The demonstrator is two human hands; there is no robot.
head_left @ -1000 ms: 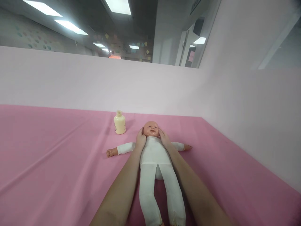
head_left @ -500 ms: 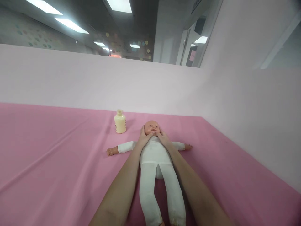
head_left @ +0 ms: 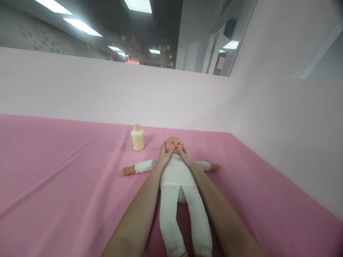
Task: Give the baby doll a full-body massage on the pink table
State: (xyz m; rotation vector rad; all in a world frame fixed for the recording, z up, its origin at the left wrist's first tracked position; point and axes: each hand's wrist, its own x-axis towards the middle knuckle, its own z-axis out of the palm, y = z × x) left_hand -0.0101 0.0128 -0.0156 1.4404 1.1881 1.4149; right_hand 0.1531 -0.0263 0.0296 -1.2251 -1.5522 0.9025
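Doll (head_left: 178,171): lies on its back on the pink cover (head_left: 66,171), head away from the person, legs toward them, both arms spread out sideways.
Left hand (head_left: 163,157): clasped on the near-left side of the doll's head (head_left: 173,140), fingers along its side, thumb on the front by the mouth.
Right hand (head_left: 188,158): mirrors it on the doll's other side, thumb likewise bent in over the chin area; how firmly either hand presses, I cannot tell.
Thumbs: a second ago they lay back with the fingers beside the head; then they came in close together below the mouth, and now their tips look slightly farther apart, near its corners.
Meaning of the change: the hold now seems to cover the front of the doll's face as well as its sides, so the contact looks centred around the mouth and cheeks.
Doll's body: its place on the cover looks unchanged; the forearms run down either side of it.
Bottle (head_left: 138,140): pale yellow, upright, left of the doll's head, untouched.
White wall (head_left: 134,96): beyond the doll's head.
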